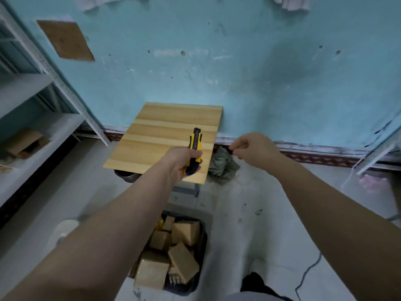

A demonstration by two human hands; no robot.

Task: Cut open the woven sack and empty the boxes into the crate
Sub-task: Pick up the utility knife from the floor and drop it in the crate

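My left hand (182, 161) grips a yellow and black utility knife (194, 146) over the near right part of a small wooden table (156, 135). My right hand (253, 148) hovers to the right of the table with its fingers curled, pinching a small dark piece that I cannot make out. A black crate (200, 257) stands on the floor below my arms and holds several brown cardboard boxes (184, 257). A crumpled grey-green woven sack (223, 164) lies on the floor against the wall, just right of the table.
White metal shelving (43, 118) lines the left side, with a cardboard box on a low shelf. Another rack leg (377, 153) stands at the right. A dark cable (308, 272) runs over the floor at lower right. A white round object (65, 229) sits at lower left.
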